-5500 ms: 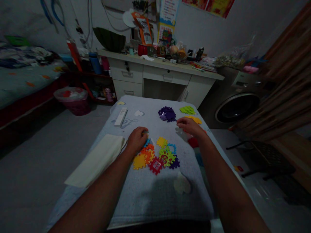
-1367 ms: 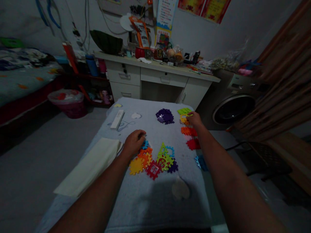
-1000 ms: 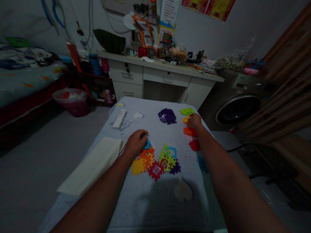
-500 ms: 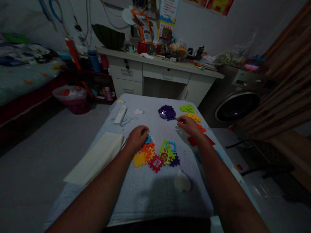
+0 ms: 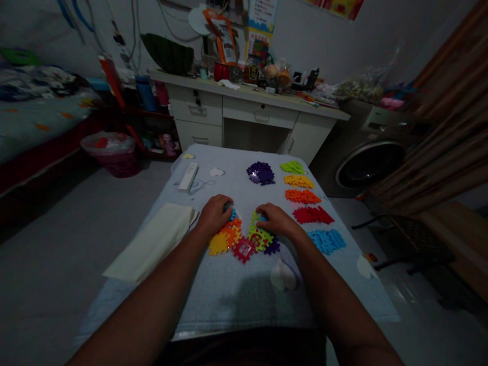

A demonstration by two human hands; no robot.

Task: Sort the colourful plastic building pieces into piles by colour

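Note:
A joined chain of plastic interlocking tiles lies on the cloth-covered table before me, with yellow, orange, red, green [image 5: 253, 223] and purple pieces. My left hand [image 5: 216, 213] is closed at the chain's far left end, fingertips at a blue interlocking tile [image 5: 232, 215]. Over the right end my right hand [image 5: 277, 219] has its fingers bent, thumb and forefinger around a light-blue interlocking tile [image 5: 262, 218] beside the green ones. That tile is mostly hidden by the hand. A red window tile [image 5: 244, 249] sits at the chain's near middle.
Sorted tile piles line the right: green [image 5: 292, 167], yellow [image 5: 299, 181], orange [image 5: 302, 196], red [image 5: 313, 214] and blue [image 5: 328, 241]. A purple pile [image 5: 260, 173] lies farther back. At left are a white power strip [image 5: 188, 177] and a folded pale cloth [image 5: 152, 243].
My right hand has come from beside the purple and yellow piles, leftward and nearer, to the chain's right end. My left hand has stayed about where it was.

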